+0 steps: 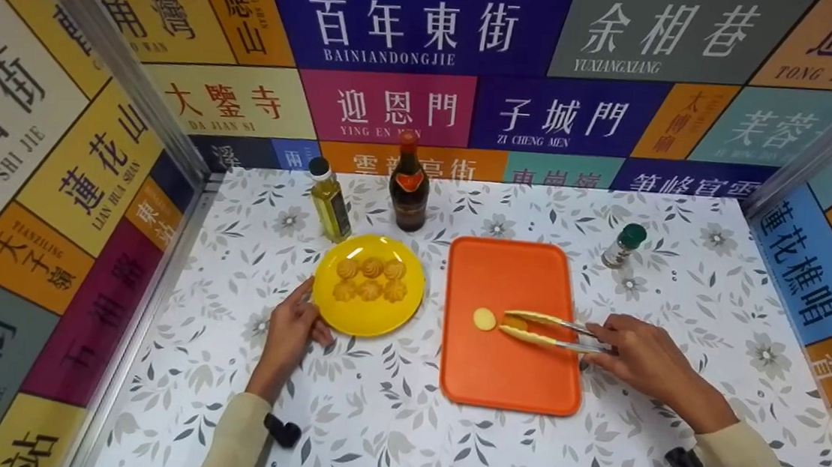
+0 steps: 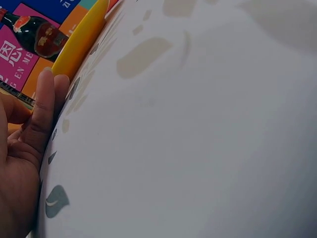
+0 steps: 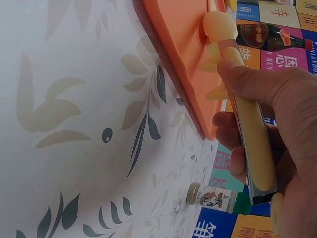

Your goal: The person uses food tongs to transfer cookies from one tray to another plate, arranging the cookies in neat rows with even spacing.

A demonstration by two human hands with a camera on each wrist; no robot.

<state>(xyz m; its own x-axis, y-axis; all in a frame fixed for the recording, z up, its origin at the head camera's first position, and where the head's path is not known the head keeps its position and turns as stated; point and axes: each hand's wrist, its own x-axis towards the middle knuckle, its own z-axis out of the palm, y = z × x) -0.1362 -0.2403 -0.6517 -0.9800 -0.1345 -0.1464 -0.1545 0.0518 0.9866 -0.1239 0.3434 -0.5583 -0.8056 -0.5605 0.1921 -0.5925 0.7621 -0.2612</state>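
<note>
My right hand [image 1: 635,354] grips a pair of tongs [image 1: 549,341] with yellow ends and metal arms; its thumb lies along one arm in the right wrist view. The spread tong tips lie over the orange cutting board [image 1: 508,381], just right of a pale yellow round slice [image 1: 484,319]. My left hand [image 1: 293,324] is at the left rim of the yellow plate [image 1: 370,325], its fingertips right at the edge. In the left wrist view its fingers [image 2: 44,99] look extended toward the plate. Several swirled cookies [image 1: 371,268] sit in two rows on the plate.
Behind the plate stand a bottle of yellow oil [image 1: 331,207] and a dark bottle with a red cap [image 1: 409,199]. A small green-capped shaker [image 1: 622,248] is right of the board's far end. Printed panels [image 1: 397,108] close off the back and sides of the floral-covered table [image 1: 398,435].
</note>
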